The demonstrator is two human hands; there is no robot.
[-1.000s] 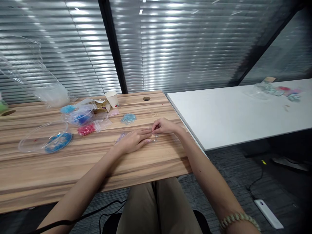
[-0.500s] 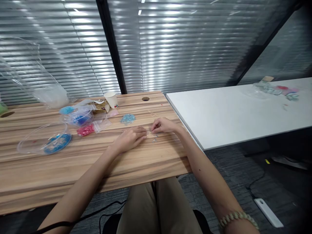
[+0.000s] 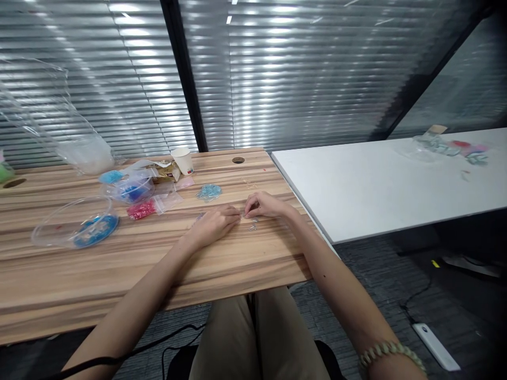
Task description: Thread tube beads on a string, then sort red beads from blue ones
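My left hand (image 3: 216, 224) rests low over the wooden table (image 3: 237, 269), its fingers closed together and pointing right. Facing it, my right hand (image 3: 263, 205) is in a pinch, fingertips close to those of my left hand. Whatever either hand grips is too small to make out. Just below my right hand lie several small clear pieces (image 3: 252, 228). Farther back sits a pile of light blue pieces (image 3: 209, 191). A few thin, pale pieces (image 3: 249, 183) are scattered behind my right hand.
On the left are a clear tub with blue pieces (image 3: 96, 230), a bag of red pieces (image 3: 141, 209), a second tub (image 3: 132, 190) and a paper cup (image 3: 182, 161). A white table (image 3: 380, 184) adjoins on the right, with plastic items at its back.
My right hand has shifted slightly left, bringing its fingertips nearer to my left hand. The view has moved a little. The piles and containers keep their places.
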